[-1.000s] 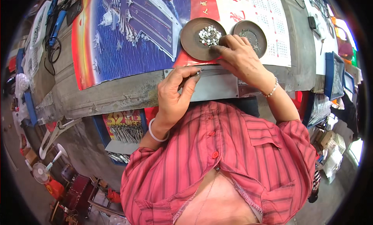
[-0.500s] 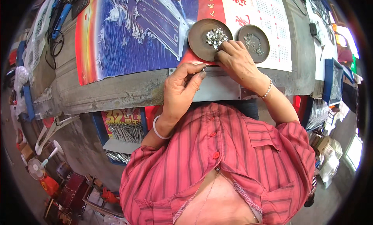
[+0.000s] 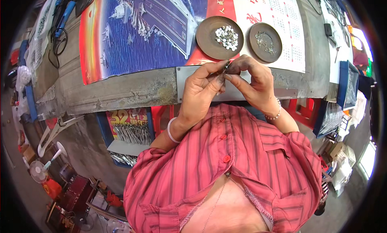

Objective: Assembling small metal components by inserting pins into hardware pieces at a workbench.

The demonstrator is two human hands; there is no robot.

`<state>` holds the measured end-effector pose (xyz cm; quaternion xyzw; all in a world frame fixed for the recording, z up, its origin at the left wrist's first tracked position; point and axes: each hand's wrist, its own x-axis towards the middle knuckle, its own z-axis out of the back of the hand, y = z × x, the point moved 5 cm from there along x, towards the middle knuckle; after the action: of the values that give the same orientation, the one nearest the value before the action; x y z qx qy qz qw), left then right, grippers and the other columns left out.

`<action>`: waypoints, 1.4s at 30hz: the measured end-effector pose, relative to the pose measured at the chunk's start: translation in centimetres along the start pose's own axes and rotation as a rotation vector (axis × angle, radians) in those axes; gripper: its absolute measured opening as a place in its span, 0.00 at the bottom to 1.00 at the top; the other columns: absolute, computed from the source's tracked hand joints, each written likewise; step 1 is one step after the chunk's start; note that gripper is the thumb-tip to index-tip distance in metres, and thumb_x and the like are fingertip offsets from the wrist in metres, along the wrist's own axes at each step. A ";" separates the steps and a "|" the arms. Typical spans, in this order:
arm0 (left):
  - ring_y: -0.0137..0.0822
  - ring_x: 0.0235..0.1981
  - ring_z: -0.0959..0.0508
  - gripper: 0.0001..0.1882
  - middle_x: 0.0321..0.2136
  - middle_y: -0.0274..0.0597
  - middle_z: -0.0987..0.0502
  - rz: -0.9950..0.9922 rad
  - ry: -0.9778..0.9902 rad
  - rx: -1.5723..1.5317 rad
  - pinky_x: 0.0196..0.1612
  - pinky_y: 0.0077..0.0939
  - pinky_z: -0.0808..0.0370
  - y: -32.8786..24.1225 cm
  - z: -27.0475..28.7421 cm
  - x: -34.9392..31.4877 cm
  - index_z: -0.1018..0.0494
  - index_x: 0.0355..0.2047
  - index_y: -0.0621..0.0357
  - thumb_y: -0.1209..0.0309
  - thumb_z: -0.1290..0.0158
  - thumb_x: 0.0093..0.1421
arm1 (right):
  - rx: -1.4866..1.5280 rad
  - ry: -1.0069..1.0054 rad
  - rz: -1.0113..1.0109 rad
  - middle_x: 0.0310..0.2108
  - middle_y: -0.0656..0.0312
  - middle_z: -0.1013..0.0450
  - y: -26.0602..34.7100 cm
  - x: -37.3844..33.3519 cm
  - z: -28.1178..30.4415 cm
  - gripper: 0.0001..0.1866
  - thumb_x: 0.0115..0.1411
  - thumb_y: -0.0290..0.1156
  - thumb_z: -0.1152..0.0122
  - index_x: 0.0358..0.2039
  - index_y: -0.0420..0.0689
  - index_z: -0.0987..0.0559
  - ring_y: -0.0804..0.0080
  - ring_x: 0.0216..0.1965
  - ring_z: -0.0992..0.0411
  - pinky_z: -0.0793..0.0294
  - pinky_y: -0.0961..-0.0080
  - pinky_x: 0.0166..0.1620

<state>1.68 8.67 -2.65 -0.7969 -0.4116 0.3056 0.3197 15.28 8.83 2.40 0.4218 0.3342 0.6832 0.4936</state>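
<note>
My left hand (image 3: 204, 88) is closed in a pinch on a small, thin metal part (image 3: 226, 68) just in front of the table edge. My right hand (image 3: 254, 80) meets it there, thumb and forefinger closed at the same spot; whether it holds a piece of its own is too small to tell. Beyond the hands, a round brown dish (image 3: 206, 40) holds a heap of small shiny round pieces (image 3: 227, 37). To its right a smaller brown dish (image 3: 253, 39) carries thin little metal bits (image 3: 265, 43).
A large printed calendar poster (image 3: 133, 51) covers much of the table (image 3: 121, 92). Blue-handled tool with a black cord (image 3: 66, 15) lies at the far left. Below the table edge, a blue tray (image 3: 105, 130) of metal rods is left of me; another blue bin (image 3: 347, 84) stands right.
My right hand has come away from the larger dish, back and down to my left hand. My left hand has shifted slightly right and up, and the fingertips now meet.
</note>
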 end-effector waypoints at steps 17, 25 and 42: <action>0.21 0.28 0.30 0.16 0.39 0.38 0.33 -0.334 0.057 0.126 0.29 0.14 0.31 -0.4 -1.3 -1.1 0.31 0.49 0.60 0.83 0.53 0.61 | 0.902 -0.187 -0.411 0.33 0.58 0.28 -2.3 -1.5 -1.8 0.07 0.52 0.18 0.37 0.31 0.36 0.26 0.71 0.34 0.27 0.26 0.77 0.39; 0.22 0.26 0.29 0.17 0.44 0.43 0.33 -0.467 -0.043 0.137 0.24 0.14 0.30 -1.1 -1.7 -1.6 0.32 0.49 0.59 0.86 0.55 0.60 | 0.467 -0.319 -0.117 0.34 0.55 0.25 0.7 -1.3 -1.4 0.06 0.53 0.17 0.39 0.33 0.32 0.25 0.72 0.36 0.27 0.27 0.77 0.39; 0.15 0.22 0.36 0.16 0.37 0.30 0.37 -0.172 0.027 -0.045 0.21 0.10 0.39 0.6 -2.7 -2.7 0.32 0.49 0.62 0.84 0.55 0.61 | -0.082 -0.238 -0.022 0.20 0.54 0.29 -1.0 -1.1 -0.3 0.19 0.65 0.32 0.61 0.24 0.35 0.27 0.66 0.22 0.29 0.32 0.76 0.28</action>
<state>2.70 5.43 -0.84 -0.7698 -0.4808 0.2569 0.3321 15.58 8.03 1.10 0.4756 0.2495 0.6362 0.5540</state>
